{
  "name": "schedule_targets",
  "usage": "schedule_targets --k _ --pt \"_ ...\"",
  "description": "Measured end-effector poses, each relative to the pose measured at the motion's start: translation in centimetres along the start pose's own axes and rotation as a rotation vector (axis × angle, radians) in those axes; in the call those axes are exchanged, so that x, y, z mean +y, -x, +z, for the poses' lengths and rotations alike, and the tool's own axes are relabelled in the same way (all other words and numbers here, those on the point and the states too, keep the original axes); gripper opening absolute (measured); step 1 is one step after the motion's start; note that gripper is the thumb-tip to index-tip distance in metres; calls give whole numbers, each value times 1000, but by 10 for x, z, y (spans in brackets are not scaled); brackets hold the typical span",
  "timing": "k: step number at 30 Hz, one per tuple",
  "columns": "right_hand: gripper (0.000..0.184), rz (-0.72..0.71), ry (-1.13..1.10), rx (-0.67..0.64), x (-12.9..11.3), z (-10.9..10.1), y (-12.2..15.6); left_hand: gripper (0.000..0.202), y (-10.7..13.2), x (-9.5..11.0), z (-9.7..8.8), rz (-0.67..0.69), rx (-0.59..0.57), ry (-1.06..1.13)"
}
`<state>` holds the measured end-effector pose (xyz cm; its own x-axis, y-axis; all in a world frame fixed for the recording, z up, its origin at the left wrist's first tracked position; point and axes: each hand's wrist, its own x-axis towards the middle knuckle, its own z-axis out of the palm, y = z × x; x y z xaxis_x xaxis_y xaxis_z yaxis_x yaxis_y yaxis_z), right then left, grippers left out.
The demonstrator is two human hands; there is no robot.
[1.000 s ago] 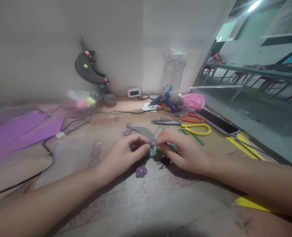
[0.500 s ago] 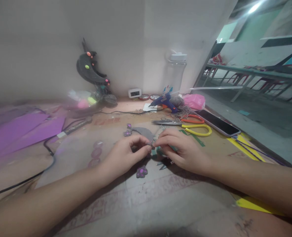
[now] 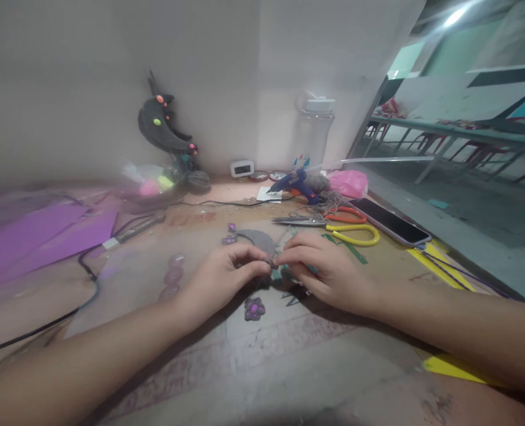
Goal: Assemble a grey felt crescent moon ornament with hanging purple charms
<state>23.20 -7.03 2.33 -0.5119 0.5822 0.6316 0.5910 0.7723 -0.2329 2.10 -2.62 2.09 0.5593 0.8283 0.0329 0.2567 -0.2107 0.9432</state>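
My left hand [image 3: 224,279] and my right hand [image 3: 322,266] meet at the middle of the floor mat, fingertips pinched together on a tiny craft piece [image 3: 270,261] that I cannot make out. Teal scraps [image 3: 284,273] lie under my right fingers. A grey felt shape [image 3: 258,238] with small purple flowers [image 3: 229,239] sits just beyond my hands. A purple paw-shaped piece [image 3: 254,308] lies right below them.
Yellow-handled scissors [image 3: 333,228], orange scissors [image 3: 344,214], a blue glue gun [image 3: 295,183], a phone [image 3: 390,220] and a pink bag [image 3: 348,181] lie to the right. A clear bottle [image 3: 316,133], small clock [image 3: 242,168], dark crescent ornament [image 3: 160,127], purple sheets [image 3: 36,236] and black cable [image 3: 85,266] are around.
Both hands stay pinched on the small piece with only slight finger shifts. The view has nudged a little.
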Motion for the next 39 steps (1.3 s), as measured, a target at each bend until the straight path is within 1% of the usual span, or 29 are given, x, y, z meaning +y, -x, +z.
schedule_targets --k 6,10,13,16,21,23,28,32,35,39 --pt "24 19 13 11 2 1 0 9 1 -4 0 -26 20 55" --pt "23 38 16 -9 1 1 -1 14 1 -3 2 -57 -18 138" --pt "18 56 -12 -2 1 2 0 14 -1 -4 2 -26 -19 168" --pt "14 105 -37 25 0 3 2 12 -3 -6 2 11 -2 133" --pt "13 128 -55 10 1 6 2 17 -2 -6 1 0 -53 181" --pt "13 123 -61 3 1 6 2 18 -1 -5 1 7 -58 156" --pt "14 110 -56 -12 0 4 0 21 1 -4 0 72 -44 36" --pt "13 55 -66 -10 -1 3 0 20 0 -5 0 113 -22 -23" --pt "10 46 -62 -9 -1 1 0 20 -1 -5 1 112 -7 -16" --pt "12 74 -49 -5 -2 -2 0 19 -1 -6 1 85 -11 41"
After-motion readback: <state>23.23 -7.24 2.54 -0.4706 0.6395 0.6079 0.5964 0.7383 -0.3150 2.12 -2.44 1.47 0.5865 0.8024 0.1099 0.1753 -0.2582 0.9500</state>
